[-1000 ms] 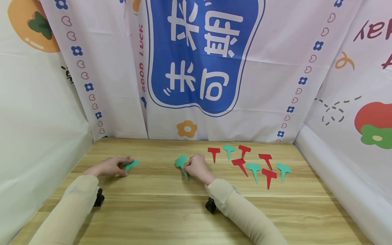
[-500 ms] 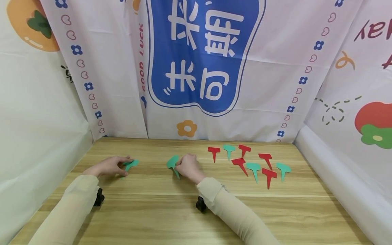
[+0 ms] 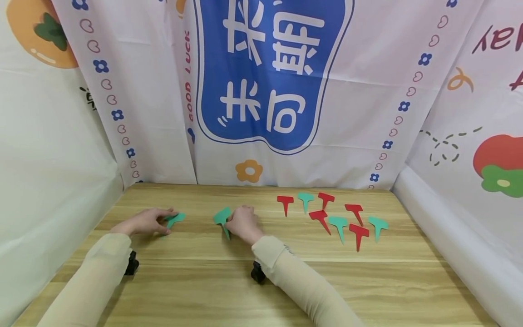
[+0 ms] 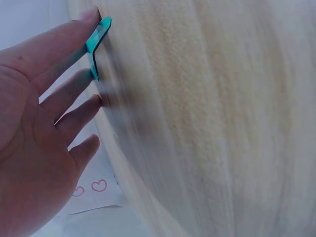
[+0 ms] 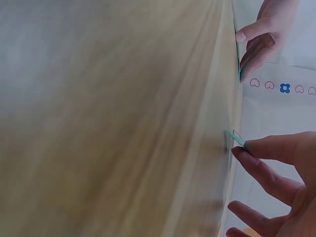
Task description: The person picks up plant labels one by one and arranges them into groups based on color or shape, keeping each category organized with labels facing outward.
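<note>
My left hand point(image 3: 144, 221) rests at the left of the table, its thumb and fingertips touching a green T-shaped plant label point(image 3: 177, 219). In the left wrist view that label point(image 4: 98, 37) lies against the wood beside the fairly straight fingers; whether another lies under it I cannot tell. To the right, my right hand point(image 3: 245, 224) pinches a second green plant label point(image 3: 222, 215) by its side, between thumb and index finger. The right wrist view shows this label point(image 5: 235, 138) tilted at the fingertips, close to the table, the other fingers spread loosely.
Several red plant labels point(image 3: 359, 231) and several green ones point(image 3: 338, 223) lie scattered at the table's back right, two red ones touching. Printed cloth point(image 3: 347, 127) hangs behind the wooden table point(image 3: 196, 281) and along both sides.
My right hand has moved left with the green plant label, towards the left hand. The left hand and its label have stayed put.
</note>
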The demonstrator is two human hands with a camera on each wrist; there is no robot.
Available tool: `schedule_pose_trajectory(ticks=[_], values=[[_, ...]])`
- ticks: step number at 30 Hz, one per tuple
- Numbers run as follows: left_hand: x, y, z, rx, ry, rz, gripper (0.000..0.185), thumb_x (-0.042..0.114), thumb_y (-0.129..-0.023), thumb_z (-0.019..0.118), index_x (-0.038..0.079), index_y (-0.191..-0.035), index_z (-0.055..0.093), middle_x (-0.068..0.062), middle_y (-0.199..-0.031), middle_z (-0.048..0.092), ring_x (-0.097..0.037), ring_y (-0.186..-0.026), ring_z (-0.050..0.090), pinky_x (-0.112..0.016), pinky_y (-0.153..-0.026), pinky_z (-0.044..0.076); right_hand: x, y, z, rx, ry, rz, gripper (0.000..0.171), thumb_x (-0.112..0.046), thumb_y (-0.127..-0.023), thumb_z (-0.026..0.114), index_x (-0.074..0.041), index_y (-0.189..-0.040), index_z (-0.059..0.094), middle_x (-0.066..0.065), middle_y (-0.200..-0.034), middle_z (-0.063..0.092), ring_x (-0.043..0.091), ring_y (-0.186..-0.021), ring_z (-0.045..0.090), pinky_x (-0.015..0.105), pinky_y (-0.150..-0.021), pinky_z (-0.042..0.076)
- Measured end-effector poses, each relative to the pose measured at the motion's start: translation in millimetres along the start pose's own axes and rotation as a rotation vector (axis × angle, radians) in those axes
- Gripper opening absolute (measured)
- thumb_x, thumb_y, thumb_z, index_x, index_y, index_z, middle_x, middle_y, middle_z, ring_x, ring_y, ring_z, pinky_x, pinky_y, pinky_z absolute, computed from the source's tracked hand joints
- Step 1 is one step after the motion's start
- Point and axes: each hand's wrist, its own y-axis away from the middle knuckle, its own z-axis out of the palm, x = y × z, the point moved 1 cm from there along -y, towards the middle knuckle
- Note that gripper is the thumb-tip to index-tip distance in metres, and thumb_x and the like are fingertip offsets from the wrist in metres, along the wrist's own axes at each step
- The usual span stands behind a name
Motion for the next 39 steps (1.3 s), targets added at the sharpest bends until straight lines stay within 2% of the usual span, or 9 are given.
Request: schedule_pose_trajectory(ticks=[7, 20, 26, 33, 39], values=[[0.7, 0.3, 0.1, -0.001, 0.008, -0.013, 0.072, 0.033, -0.08, 0.074, 0.007, -0.141, 0.045, -0.024, -0.152, 0.026, -0.051, -0.135, 0.025, -0.068, -0.104, 0.023, -7.5, -2.6, 6.1, -0.014, 0.04, 0.032, 0.034, -0.037, -0.079, 0.074, -0.019, -0.052, 0.064, 0.008, -0.098, 0.062, 0.028, -0.103, 0.053, 0.047, -0.081, 0.049], [3.2, 1.3, -0.6, -0.005, 0.009, -0.015, 0.073, 0.033, -0.08, 0.075, 0.006, -0.141, 0.044, -0.024, -0.152, 0.025, -0.051, -0.134, 0.026, -0.068, -0.104, 0.024, -28.0, -6.3, 18.7, -0.019, 0.143, 0.027, 0.044, -0.042, -0.082, 0.069, -0.02, -0.047, 0.058, 0.011, -0.112, 0.064, 0.029, -0.11, 0.053, 0.046, -0.088, 0.051], [3.7, 1.9, -0.9, 0.0, 0.004, -0.012, 0.073, 0.033, -0.08, 0.075, 0.006, -0.141, 0.045, -0.025, -0.152, 0.025, -0.052, -0.135, 0.025, -0.068, -0.104, 0.024, -37.3, -7.4, 24.4, -0.012, 0.175, 0.047, 0.044, -0.045, -0.081, 0.068, -0.019, -0.048, 0.057, 0.01, -0.11, 0.062, 0.027, -0.108, 0.053, 0.042, -0.082, 0.051], [2.5, 1.9, -0.1, 0.005, -0.009, -0.016, 0.072, 0.034, -0.08, 0.075, 0.008, -0.14, 0.046, -0.023, -0.152, 0.026, -0.052, -0.135, 0.025, -0.068, -0.104, 0.024, -46.9, -10.0, 33.4, 0.0, 0.153, 0.062, 0.041, -0.045, -0.08, 0.068, -0.018, -0.05, 0.057, 0.009, -0.11, 0.062, 0.026, -0.109, 0.051, 0.044, -0.082, 0.049], [3.2, 1.5, -0.5, 0.006, -0.005, -0.014, 0.072, 0.034, -0.08, 0.075, 0.007, -0.14, 0.046, -0.024, -0.152, 0.026, -0.052, -0.134, 0.025, -0.069, -0.103, 0.023, -54.7, -10.2, 37.7, 0.02, 0.128, 0.037, 0.045, -0.044, -0.081, 0.067, -0.017, -0.047, 0.055, 0.008, -0.105, 0.062, 0.025, -0.104, 0.051, 0.042, -0.077, 0.049]])
